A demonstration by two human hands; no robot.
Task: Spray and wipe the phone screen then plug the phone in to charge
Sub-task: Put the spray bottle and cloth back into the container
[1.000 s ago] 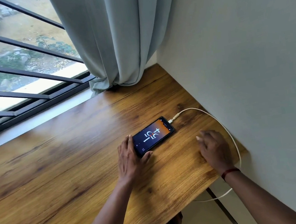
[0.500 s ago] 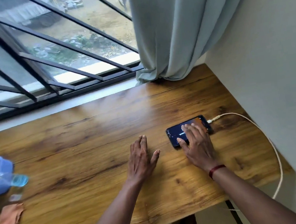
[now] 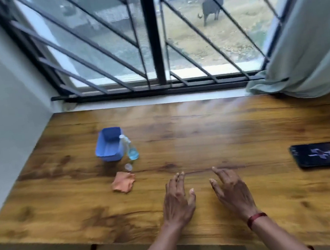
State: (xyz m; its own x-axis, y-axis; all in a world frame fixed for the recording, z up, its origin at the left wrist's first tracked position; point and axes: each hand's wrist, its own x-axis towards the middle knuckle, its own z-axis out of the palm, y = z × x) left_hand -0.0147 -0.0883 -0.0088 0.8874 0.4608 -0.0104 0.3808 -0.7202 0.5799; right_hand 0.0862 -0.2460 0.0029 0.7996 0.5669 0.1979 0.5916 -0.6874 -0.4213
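Phone [image 3: 320,154] lies far right on table [image 3: 203,129], well apart from right hand [image 3: 232,192].

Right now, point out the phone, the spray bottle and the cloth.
phone [image 3: 319,154], head view, middle of the lit screen.
spray bottle [image 3: 132,152], head view, its blue lower body.
cloth [image 3: 123,182], head view, centre of the fabric.

Bright daylight thru window [image 3: 153,41], motion blur throughout (edges bent, wide-angle)

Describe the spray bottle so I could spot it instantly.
On the wooden table under the window, find the blue tub on its left. The spray bottle sits beside it: small, clear, with pale blue liquid, unlike the flat orange cloth nearer the person.
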